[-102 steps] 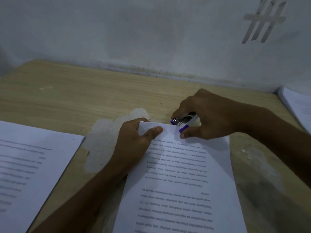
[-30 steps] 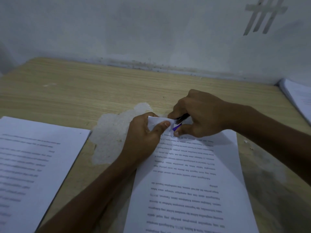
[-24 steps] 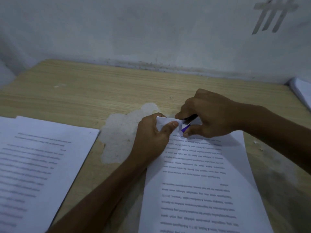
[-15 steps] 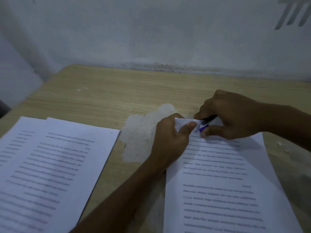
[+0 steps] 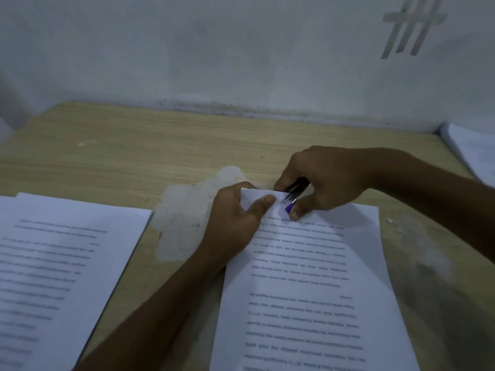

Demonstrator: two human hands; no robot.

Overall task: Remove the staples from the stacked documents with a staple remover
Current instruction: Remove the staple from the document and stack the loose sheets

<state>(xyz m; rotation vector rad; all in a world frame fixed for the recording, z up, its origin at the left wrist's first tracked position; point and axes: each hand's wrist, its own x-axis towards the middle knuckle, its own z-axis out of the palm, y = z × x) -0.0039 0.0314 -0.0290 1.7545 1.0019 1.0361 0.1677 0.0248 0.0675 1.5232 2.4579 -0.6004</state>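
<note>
At centre of frame: pinching lifted top corner of document (image 5: 308,277) with left hand (image 5: 235,218), thumb on top. Squeezing staple remover (image 5: 294,192) onto that corner with right hand (image 5: 326,178), fingers curled round it. Not seeing staple itself; judging this pull under way, unfinished. Guessing sheets (image 5: 61,263) at lower left done, stack (image 5: 471,148) at right edge waiting.

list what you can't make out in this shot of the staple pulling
Head view only:
- The staple: hidden where the staple remover meets the corner the left hand pinches.
- Staple remover's body: mostly covered by the right hand.
- Text on the document: too blurred to read.
- The paper stack far right: cut off by the edge.
</note>
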